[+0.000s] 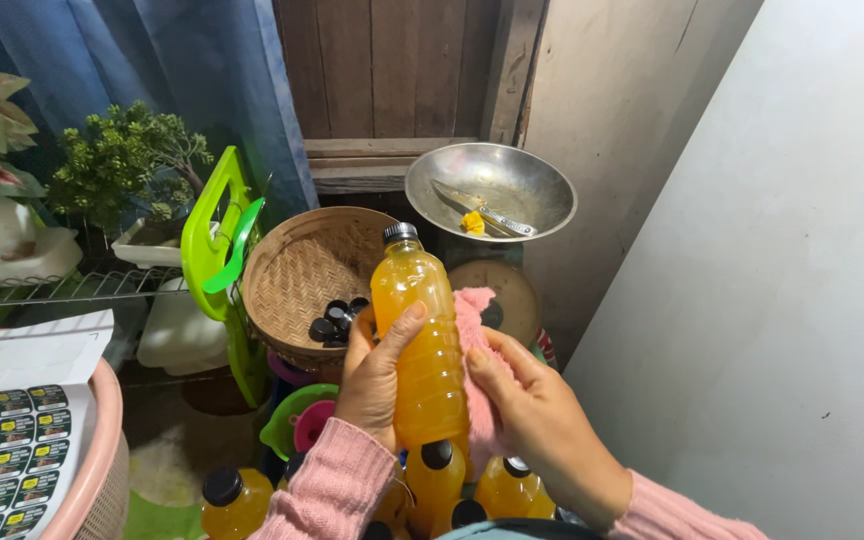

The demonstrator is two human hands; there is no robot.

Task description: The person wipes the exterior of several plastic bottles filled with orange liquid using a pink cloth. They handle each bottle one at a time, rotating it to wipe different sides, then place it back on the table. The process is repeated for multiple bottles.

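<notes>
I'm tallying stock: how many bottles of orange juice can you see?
5 at least: one bottle held up in the left hand, a pink cloth against it; one at lower left; three below the hands. Sleeves may hide more.

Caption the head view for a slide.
Left hand holds a black-capped plastic bottle of orange liquid while right hand presses a pink cloth against it.
</notes>
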